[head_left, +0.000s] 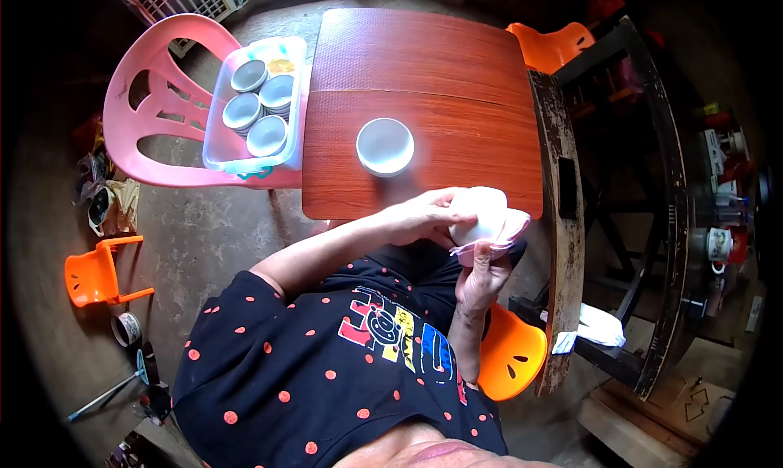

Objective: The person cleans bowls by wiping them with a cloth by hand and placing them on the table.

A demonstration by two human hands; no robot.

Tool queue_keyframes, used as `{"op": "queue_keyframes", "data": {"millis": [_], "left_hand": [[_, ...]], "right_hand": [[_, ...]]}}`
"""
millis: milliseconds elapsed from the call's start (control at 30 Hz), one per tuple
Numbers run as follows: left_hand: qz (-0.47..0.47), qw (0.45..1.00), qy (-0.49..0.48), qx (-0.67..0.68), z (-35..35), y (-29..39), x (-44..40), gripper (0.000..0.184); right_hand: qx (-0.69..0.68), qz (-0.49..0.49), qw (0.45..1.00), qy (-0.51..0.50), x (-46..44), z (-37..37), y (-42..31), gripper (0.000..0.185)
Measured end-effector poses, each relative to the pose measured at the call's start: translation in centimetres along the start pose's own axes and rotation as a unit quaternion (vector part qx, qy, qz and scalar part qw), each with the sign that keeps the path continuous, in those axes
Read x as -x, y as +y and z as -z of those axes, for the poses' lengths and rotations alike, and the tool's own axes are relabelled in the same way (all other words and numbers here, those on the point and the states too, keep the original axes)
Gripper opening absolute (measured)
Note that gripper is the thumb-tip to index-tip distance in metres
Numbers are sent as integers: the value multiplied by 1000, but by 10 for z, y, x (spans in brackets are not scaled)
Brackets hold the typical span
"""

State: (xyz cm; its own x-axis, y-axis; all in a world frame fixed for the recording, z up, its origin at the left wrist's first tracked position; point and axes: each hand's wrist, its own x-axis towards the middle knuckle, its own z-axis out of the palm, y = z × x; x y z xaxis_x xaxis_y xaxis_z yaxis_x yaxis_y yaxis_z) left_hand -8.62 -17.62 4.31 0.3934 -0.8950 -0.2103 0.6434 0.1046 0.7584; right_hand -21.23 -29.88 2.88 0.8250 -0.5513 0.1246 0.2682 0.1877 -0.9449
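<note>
My left hand [424,217] is closed on a white object [479,210] over the table's near edge. Beside it my right hand [483,282] grips a folded white cloth with pink edges [507,230]. The cloth touches the white object, whose full shape is partly hidden by the fingers and cloth. On the reddish-brown table [424,52], a round container with a pale grey top [385,146] stands left of my hands. A clear plastic box [214,133] to the left holds several similar round items [267,135].
A pink chair [122,133] stands beneath the box. Orange seats are at the left [91,277], near right [512,355] and far right [550,48]. A worn wooden bench [563,280] runs along the table's right side. Bowls and other items lie farther right.
</note>
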Motion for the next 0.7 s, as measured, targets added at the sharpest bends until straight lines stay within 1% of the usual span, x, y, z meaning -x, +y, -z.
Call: {"op": "queue_keyframes", "data": {"millis": [33,100,133,167,233,267,300,333,367,400,433,500,533,567,600,633,700], "left_hand": [[-45,998,-12,-50,4,1,-1,96],[-167,962,-38,-214,4,7,0,96],[-205,918,-39,-337,7,8,2,92],[-243,855,-48,-455,1,16,6,88],[-323,744,-66,-581,13,8,-2,90],[-252,843,-75,-470,6,19,6,89],[-240,918,-40,-312,8,11,6,86],[-177,960,11,-216,12,3,3,83],[-109,985,63,-117,12,2,2,82],[-5,998,54,-9,7,7,3,77],[10,999,29,36,4,3,1,73],[-10,997,0,75,4,1,1,74],[-65,997,7,-34,3,2,1,75],[-119,983,13,-142,4,3,0,77],[-170,953,17,-248,4,6,0,78],[-204,907,36,-367,3,9,0,89],[-242,841,9,-485,-11,21,5,86]], "right_hand": [[11,-5,1000,-1,0,2,0,31],[-37,-43,998,-11,-3,5,-8,31],[-29,-52,998,-19,-7,8,-10,31],[-25,-78,997,-6,-9,6,-12,31],[-35,-103,994,-9,-13,11,-6,28],[-64,-109,992,10,-12,7,-8,27],[-95,-106,990,1,-11,9,-6,26],[-94,-83,992,8,-10,4,-9,26],[-93,-61,994,15,-9,-2,-12,26],[-95,-45,994,7,-8,0,-9,26],[-79,-31,996,-3,-6,2,-6,27],[-46,-2,999,-22,-4,5,-3,29],[-3,20,999,-36,-6,7,-2,27],[14,18,999,-34,-8,7,-5,27],[30,16,999,-32,-11,7,-11,27],[46,15,998,-28,-14,8,-15,27],[85,-59,994,-44,-21,14,-22,32]]}}
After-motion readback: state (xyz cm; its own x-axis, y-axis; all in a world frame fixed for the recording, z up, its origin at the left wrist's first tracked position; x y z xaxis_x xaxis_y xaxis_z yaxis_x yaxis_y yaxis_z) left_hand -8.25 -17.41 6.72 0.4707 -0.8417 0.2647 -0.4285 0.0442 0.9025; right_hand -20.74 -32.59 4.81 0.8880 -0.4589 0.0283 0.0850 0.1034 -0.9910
